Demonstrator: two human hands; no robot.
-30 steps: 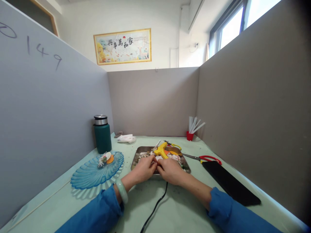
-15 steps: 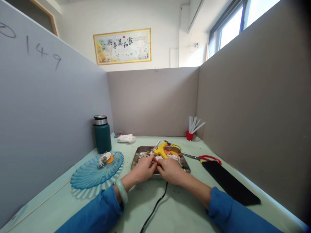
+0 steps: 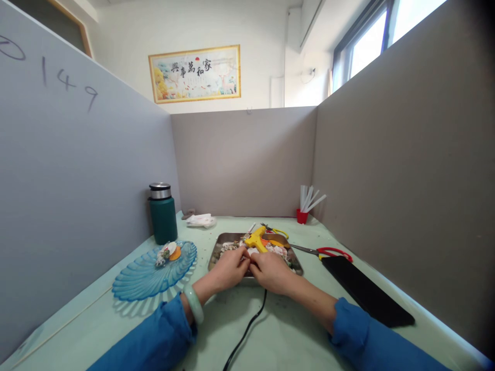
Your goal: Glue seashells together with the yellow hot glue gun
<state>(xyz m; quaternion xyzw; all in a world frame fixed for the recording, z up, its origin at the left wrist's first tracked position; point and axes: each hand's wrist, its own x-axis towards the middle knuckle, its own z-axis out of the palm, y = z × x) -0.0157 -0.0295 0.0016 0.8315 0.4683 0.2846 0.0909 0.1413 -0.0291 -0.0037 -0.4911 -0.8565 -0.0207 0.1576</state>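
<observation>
My left hand [image 3: 231,268] and my right hand [image 3: 270,270] meet over the near edge of a metal tray [image 3: 216,264]. Both have their fingers curled and pinched together, fingertips nearly touching. Whatever sits between them is hidden by the fingers. Just beyond the fingertips a yellow glue gun [image 3: 256,239] lies across the tray. Around it the tray holds shells and small pieces [image 3: 276,249], some whitish-pink, some orange. A black cord [image 3: 247,330] runs from under the tray area toward me.
At left, a blue fluted glass plate [image 3: 143,278] bears a small shell cluster [image 3: 168,253]; a green bottle [image 3: 163,216] stands behind. Red-handled scissors [image 3: 334,252] and a black flat object [image 3: 365,288] lie right. A red cup [image 3: 302,216] holds white sticks. Partitions [image 3: 243,159] enclose the table.
</observation>
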